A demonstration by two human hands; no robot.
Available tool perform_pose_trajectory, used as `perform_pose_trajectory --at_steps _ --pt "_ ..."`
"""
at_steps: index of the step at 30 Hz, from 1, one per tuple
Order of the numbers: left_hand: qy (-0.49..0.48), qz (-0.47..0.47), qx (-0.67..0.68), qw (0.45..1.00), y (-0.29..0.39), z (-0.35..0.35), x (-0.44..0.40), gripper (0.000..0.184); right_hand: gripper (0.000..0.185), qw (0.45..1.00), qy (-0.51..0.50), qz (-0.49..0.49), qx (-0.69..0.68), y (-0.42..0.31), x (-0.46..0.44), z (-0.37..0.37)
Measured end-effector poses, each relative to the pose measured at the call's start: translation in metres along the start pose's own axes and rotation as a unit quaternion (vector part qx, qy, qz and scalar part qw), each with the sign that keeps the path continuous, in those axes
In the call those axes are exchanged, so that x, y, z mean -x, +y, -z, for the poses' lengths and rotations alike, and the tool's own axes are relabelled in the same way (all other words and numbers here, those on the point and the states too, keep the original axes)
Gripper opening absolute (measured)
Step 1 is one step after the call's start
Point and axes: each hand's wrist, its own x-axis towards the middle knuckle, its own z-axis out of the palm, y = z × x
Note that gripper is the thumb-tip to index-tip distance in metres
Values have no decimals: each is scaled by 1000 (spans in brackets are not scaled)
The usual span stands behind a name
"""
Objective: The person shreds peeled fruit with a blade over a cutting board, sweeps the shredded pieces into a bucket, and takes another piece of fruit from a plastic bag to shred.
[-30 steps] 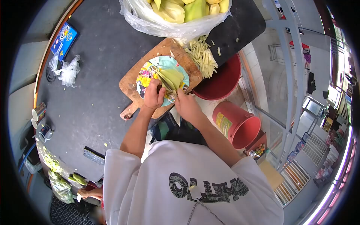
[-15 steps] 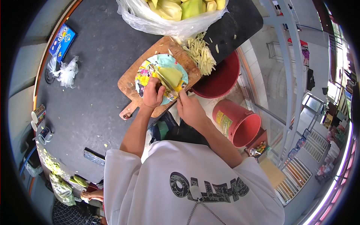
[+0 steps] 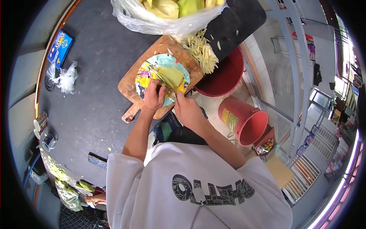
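Tabletop [image 3: 95,126]: dark and broad, it bore the work ahead of the wearer, with a blue box [image 3: 60,47] lying toward 10 o'clock.
Chopping board [image 3: 129,83]: wooden, set aslant with its handle toward 7 o'clock, probably as a firm base for the printed plate [image 3: 162,58] on it.
Pale green piece [image 3: 173,76]: over the plate, a little toward 2 o'clock from its middle; whether it rested flat there I could not tell.
Left hand [image 3: 153,98]: at the plate's 7 o'clock, its grip narrow, fingers curled at the near end of the piece, seemingly to steady it against the blade.
Right hand [image 3: 189,110]: outside the plate at 5 o'clock, its grip closed around what looked like a knife [image 3: 167,86], whose handle the fingers hid; the blade ran toward 10 o'clock along the piece.
Forearms: the left reached toward 1 o'clock, the right toward 11, so both hands converged low on the plate, likely for control.
Pale shreds [image 3: 204,53]: heaped beside the board at 2 o'clock, presumably for easy reach.
Plastic bag [image 3: 141,23]: at 12 o'clock, open, its larger pale chunks [image 3: 190,8] accessible.
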Motion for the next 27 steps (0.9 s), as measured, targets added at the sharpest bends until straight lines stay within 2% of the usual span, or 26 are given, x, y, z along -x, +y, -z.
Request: perform_pose_trajectory --at_steps 6,12,20,23,25,27 --pt "3 -5 -2 1000 2 2 -3 20 31 1000 -8 -8 18 3 1 -8" --pt "0 -8 -6 1000 3 1 -4 21 34 999 33 19 2 7 0 -14" --pt "4 1 -12 1000 4 1 -4 21 20 999 11 -12 28 1 -10 -14" --pt "-4 21 -9 1000 3 3 -3 20 18 999 14 -17 34 -4 -14 -14" --pt "2 -11 -35 999 3 2 -4 20 17 999 10 -19 26 0 -28 -24" --pt "1 0 -32 999 7 3 0 19 17 1000 12 -24 16 -3 -29 -24"
